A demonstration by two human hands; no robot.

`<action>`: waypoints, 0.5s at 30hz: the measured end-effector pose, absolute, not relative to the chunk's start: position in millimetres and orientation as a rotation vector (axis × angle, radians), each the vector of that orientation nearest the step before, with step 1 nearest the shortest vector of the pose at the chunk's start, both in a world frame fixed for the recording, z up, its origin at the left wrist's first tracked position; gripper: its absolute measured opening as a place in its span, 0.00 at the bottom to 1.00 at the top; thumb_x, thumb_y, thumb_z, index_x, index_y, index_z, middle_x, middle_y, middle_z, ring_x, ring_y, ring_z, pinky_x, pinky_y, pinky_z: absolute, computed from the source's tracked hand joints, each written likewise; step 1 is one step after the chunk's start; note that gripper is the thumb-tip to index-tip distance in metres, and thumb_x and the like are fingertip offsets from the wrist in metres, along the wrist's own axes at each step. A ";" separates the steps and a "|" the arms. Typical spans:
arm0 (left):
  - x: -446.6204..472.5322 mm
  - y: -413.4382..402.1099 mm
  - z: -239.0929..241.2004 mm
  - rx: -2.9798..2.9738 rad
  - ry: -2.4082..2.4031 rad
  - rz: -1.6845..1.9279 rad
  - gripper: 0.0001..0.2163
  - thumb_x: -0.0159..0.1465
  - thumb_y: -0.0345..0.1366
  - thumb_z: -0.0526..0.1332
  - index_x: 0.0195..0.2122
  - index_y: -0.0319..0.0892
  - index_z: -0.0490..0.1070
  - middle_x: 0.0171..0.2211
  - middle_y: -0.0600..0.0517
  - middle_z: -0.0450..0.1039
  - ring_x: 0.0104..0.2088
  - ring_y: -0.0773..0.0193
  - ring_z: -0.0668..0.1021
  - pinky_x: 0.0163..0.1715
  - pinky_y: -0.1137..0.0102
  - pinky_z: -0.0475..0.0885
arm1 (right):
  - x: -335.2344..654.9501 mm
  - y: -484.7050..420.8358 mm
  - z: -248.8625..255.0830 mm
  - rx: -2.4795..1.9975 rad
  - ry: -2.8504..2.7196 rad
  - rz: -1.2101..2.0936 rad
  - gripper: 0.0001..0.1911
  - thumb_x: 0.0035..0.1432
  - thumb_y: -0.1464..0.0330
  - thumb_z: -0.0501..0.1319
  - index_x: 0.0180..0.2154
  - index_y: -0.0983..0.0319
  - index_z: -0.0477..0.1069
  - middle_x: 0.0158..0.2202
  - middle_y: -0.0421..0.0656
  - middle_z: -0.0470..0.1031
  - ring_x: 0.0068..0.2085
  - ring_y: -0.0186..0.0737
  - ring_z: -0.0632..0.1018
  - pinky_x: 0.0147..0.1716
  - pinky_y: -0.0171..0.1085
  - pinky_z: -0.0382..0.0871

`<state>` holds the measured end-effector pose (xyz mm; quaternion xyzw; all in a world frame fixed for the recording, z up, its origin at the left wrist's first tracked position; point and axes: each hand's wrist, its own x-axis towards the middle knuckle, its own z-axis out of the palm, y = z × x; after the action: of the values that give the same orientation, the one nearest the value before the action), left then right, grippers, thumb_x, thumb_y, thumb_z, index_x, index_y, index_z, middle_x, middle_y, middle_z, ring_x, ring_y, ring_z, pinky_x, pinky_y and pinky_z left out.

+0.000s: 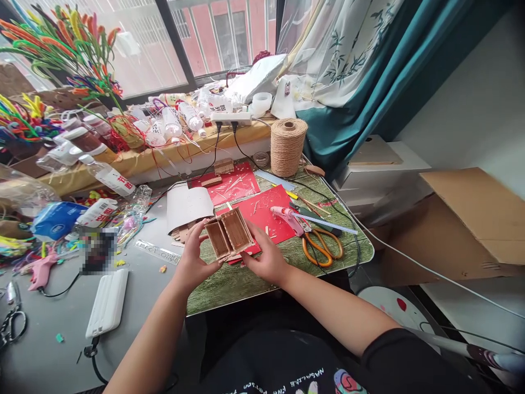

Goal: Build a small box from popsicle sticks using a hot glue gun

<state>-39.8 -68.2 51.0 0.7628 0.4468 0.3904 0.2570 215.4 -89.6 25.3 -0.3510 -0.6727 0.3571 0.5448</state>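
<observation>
In the head view, I hold a small brown box (238, 232) between my two hands, just above the near part of the green wood-grain tabletop (221, 293); its two hollow compartments lie side by side with their openings toward me, and I cannot tell whether they are hinged. My left hand (194, 256) grips the box's left side, thumb along the near edge, and my right hand (266, 259) closes on the right side with its thumb beneath the near corner. A strip of green surface shows between my wrists, running to the front edge just before my dark shirt (283, 361), so the open room is on the near side. Behind the box, tightness begins: a red sheet (262, 210) strewn with slivers reaches close to my right fingers, and a curved white sheet (189, 205) stands over brown strips just beyond my left. To the right, a pink glue gun (287, 218) lies with its clear stick pointing at the tabletop's right edge, and orange-handled scissors (322, 247) lie near my right wrist. A big twine spool (289, 148) stands at the far right corner. On the grey table (143, 306), a clear ruler (158, 251) lies beside my left hand, and a white power bank (107, 302) sits farther left.
</observation>
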 end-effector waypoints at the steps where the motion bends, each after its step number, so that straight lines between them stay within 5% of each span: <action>1: -39.1 -68.8 53.7 2.095 1.230 1.057 0.51 0.55 0.38 0.78 0.76 0.57 0.51 0.74 0.42 0.55 0.74 0.39 0.62 0.66 0.47 0.70 | 214.8 -90.6 25.0 -0.825 -1.575 0.903 0.44 0.63 0.68 0.68 0.76 0.52 0.54 0.74 0.49 0.63 0.74 0.54 0.66 0.74 0.56 0.62; 6: -39.1 -70.1 59.2 2.199 1.265 1.031 0.49 0.54 0.37 0.77 0.75 0.56 0.56 0.72 0.42 0.59 0.72 0.37 0.64 0.68 0.43 0.67 | 212.8 -87.6 21.5 -0.685 -1.313 1.230 0.37 0.70 0.58 0.65 0.74 0.54 0.57 0.72 0.50 0.67 0.71 0.53 0.72 0.70 0.55 0.68; 11: -45.6 -66.7 37.5 2.327 1.194 1.162 0.33 0.49 0.35 0.81 0.56 0.55 0.74 0.59 0.44 0.72 0.68 0.34 0.68 0.72 0.37 0.59 | 215.4 -83.1 36.0 -0.759 -1.338 1.186 0.21 0.75 0.58 0.60 0.65 0.52 0.71 0.64 0.46 0.78 0.66 0.50 0.77 0.70 0.53 0.69; 15: -53.5 -61.4 18.1 2.243 1.205 1.278 0.31 0.45 0.33 0.83 0.47 0.54 0.72 0.55 0.46 0.72 0.68 0.34 0.68 0.71 0.34 0.60 | 215.3 -95.4 48.3 -0.842 -1.480 0.981 0.25 0.78 0.61 0.54 0.73 0.48 0.62 0.70 0.44 0.71 0.71 0.49 0.71 0.72 0.54 0.65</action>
<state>-53.5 -61.4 18.1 0.7789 0.4184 0.4439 0.1457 215.3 -95.4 48.3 -0.3565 -0.6266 0.4154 0.5547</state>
